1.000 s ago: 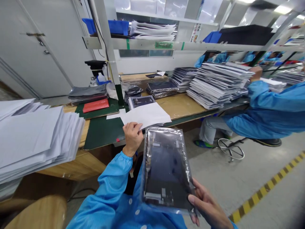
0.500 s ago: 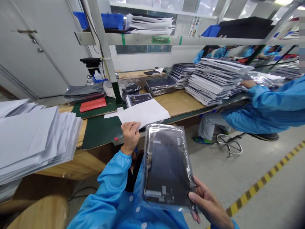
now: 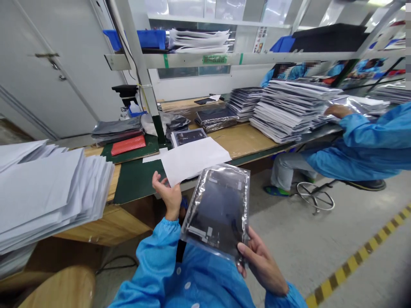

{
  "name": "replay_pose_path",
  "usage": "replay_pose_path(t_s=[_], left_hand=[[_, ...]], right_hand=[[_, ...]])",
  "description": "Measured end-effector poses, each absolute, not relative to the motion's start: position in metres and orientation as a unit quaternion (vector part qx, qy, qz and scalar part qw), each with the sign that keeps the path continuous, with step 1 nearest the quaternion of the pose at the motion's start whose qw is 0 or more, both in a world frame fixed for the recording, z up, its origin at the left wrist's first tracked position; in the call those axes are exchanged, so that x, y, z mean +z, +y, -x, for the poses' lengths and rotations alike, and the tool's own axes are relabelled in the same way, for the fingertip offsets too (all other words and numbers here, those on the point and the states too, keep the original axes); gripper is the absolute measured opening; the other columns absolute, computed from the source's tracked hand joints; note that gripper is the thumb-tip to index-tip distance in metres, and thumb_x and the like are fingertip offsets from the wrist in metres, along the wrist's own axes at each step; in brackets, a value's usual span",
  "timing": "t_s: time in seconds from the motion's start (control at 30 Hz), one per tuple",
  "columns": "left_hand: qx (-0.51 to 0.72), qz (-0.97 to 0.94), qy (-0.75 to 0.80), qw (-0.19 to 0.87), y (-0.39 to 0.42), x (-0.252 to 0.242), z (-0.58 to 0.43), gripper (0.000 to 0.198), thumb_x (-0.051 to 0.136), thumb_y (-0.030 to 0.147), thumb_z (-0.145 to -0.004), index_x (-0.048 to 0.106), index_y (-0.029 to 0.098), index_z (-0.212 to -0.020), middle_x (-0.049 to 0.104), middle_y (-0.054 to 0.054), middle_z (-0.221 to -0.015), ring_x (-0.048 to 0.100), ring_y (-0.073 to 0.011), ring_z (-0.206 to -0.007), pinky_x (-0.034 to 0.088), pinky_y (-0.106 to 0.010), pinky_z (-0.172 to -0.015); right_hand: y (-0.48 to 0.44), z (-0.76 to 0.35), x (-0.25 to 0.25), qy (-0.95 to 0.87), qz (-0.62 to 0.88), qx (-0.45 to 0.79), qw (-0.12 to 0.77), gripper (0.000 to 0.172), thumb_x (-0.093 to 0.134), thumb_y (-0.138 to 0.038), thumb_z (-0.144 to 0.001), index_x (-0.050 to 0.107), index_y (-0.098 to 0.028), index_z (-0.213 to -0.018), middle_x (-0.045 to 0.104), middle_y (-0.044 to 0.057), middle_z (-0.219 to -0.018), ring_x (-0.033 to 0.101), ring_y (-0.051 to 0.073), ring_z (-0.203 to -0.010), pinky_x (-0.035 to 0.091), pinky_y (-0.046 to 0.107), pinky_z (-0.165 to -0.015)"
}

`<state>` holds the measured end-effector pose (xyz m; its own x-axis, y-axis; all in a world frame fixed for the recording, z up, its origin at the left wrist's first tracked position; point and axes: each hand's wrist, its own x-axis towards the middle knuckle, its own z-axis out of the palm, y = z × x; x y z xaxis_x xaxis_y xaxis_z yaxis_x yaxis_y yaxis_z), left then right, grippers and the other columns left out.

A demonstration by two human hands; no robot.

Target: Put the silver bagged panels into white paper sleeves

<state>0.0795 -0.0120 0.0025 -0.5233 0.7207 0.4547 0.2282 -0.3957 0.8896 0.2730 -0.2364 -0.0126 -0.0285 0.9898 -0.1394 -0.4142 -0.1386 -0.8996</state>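
A dark flat panel in a clear plastic bag is tilted in front of my body. My right hand grips its lower right corner, thumb on top. At the bench's front edge my left hand is open, fingers spread and curling upward. The near corner of a white paper sheet meets this hand by the thumb; I see no firm grip on it. That sheet lies over a stack whose top shows a dark bagged panel, mostly covered.
Tall piles of white paper sleeves stand at the left. A stack of interleaved panels rises on the bench's right, beside a seated co-worker's blue sleeve. A red packet lies near the shelf post.
My left hand has opened from its pinch on the sheet's edge and dropped slightly left. The bagged panel has tilted and shifted a little left with my right hand.
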Motion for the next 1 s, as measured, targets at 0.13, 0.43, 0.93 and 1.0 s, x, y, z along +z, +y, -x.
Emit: replay_pose_path(t_s=[0.13,0.43,0.93,1.0], left_hand=[[0.700,-0.393,0.478,0.358,-0.015,-0.006,-0.079,0.074,0.066,0.021,-0.074,0.029,0.024,-0.138,0.060,-0.003,-0.094,0.063,-0.0123,-0.070,0.053,-0.025,-0.065],[0.690,-0.507,0.466,0.224,-0.037,-0.011,-0.074,0.043,0.070,0.028,-0.074,0.056,0.016,-0.113,0.070,-0.004,-0.081,0.069,-0.0172,-0.073,0.055,-0.026,-0.065],[0.656,-0.644,0.378,-0.112,-0.052,-0.009,-0.062,0.021,0.071,0.013,-0.076,0.071,0.021,-0.096,0.070,-0.001,-0.070,0.064,-0.0131,-0.059,0.051,-0.022,-0.060],[0.662,-0.654,0.364,-0.036,-0.060,-0.012,-0.070,0.022,0.070,0.014,-0.078,0.070,0.021,-0.099,0.067,0.000,-0.067,0.062,-0.0121,-0.057,0.049,-0.022,-0.059]], right_hand=[[-0.217,-0.261,-0.008,-0.355,0.402,0.627,0.565,0.064,0.072,-0.044,-0.087,0.041,-0.018,-0.137,0.064,-0.002,-0.052,0.060,0.015,-0.040,0.047,0.020,-0.037],[-0.165,-0.243,0.000,-0.318,0.428,0.536,0.654,0.041,0.077,-0.043,-0.082,0.056,-0.020,-0.108,0.066,-0.003,-0.060,0.062,0.015,-0.045,0.050,0.022,-0.039],[-0.126,-0.220,0.006,-0.255,0.405,0.513,0.713,0.041,0.081,-0.040,-0.077,0.055,-0.023,-0.102,0.069,-0.003,-0.067,0.064,0.015,-0.046,0.052,0.022,-0.038],[-0.121,-0.211,0.004,-0.245,0.388,0.518,0.721,0.042,0.080,-0.041,-0.078,0.053,-0.024,-0.105,0.069,-0.004,-0.069,0.065,0.015,-0.048,0.053,0.023,-0.039]])
